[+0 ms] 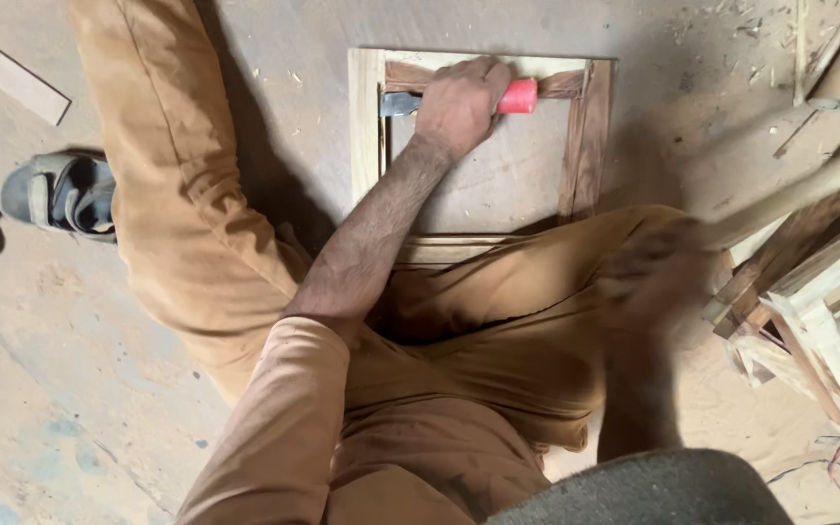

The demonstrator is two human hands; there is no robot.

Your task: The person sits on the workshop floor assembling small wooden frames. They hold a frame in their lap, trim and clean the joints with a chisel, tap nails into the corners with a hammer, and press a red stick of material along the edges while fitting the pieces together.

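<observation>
The floor is bare concrete, grey and dusty, with wood shavings and splinters scattered thickest toward the upper right of the frame. A thin strip of wood lies at the upper left, and a sandal sits at the left edge. At the right edge stands a stack of pale wooden frames (slats crossing at angles, some darker than others). The person sits on the floor in tan trousers, knees spread, filling the middle and lower part of the frame.

A rectangular wooden frame lies flat on the floor at upper centre, its near rail tucked under the person's leg; its left rail is pale, the top and right rails darker brown.

The left hand is clenched around a chisel with a red handle, pressing it against the top rail of the frame. The chisel's long axis runs nearly level across the picture: the metal blade points toward the left of the frame, its tip close to the frame's upper left corner, and the red handle end sticks out toward the right.

The right hand is at centre right, heavily blurred, wrapped about a long pale wooden handle that slants up to the right edge.
</observation>
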